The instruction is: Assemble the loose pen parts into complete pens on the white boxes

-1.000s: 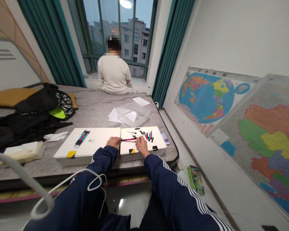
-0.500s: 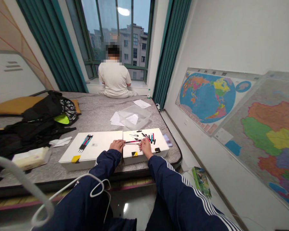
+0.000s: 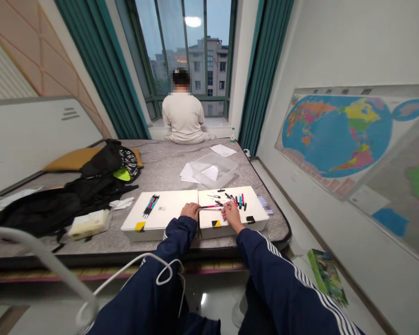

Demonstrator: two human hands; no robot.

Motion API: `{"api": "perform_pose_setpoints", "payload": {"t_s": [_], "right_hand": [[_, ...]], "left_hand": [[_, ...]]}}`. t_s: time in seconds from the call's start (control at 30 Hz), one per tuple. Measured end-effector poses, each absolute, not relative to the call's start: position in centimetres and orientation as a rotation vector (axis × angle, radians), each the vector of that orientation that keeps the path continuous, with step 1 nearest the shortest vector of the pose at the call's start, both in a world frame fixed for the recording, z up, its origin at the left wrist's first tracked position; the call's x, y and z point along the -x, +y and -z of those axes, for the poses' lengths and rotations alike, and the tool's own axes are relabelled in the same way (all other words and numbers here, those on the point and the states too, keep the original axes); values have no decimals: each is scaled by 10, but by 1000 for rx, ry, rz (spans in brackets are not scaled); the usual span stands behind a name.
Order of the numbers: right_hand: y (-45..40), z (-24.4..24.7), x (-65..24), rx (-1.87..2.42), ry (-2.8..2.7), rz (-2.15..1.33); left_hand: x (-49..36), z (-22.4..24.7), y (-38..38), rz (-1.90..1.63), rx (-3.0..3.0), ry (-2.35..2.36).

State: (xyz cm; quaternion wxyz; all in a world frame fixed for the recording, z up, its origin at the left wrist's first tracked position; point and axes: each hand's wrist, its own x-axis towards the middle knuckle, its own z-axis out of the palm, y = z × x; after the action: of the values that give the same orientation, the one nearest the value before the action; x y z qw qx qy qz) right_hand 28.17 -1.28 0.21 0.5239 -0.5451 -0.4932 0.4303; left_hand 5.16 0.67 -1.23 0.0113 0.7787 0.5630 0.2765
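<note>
Fingers of the left hand (image 3: 190,210) are pinched shut on the left end of a red and black pen (image 3: 211,206). Right hand (image 3: 232,215) fingers curl in by its other end; I can't tell if they grip it. The big grey bed (image 3: 160,163) holds two white boxes (image 3: 176,204). The pen is over the right box, apart from the row of pens (image 3: 151,206) on the left one. Little pen bits (image 3: 240,200) lie loose nearby.
</note>
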Motion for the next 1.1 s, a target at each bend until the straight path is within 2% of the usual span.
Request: {"api": "perform_pose_setpoints", "payload": {"t_s": [0.3, 0.6, 0.83, 1.1], "right_hand": [[-17, -12, -280, 1293, -1200, -1059], [-19, -4, -281, 1268, -1245, -1055], [-18, -2, -281, 1317, -1466, -900], [-15, 0, -289, 1047, -1393, -1318]], "left_hand": [[-52, 18, 8, -942, -2366, 1747], [-54, 10, 6, -866, -2429, 1770], [-58, 1, 3, -836, -2411, 1790], [-58, 0, 4, -751, -2428, 1833]]}}
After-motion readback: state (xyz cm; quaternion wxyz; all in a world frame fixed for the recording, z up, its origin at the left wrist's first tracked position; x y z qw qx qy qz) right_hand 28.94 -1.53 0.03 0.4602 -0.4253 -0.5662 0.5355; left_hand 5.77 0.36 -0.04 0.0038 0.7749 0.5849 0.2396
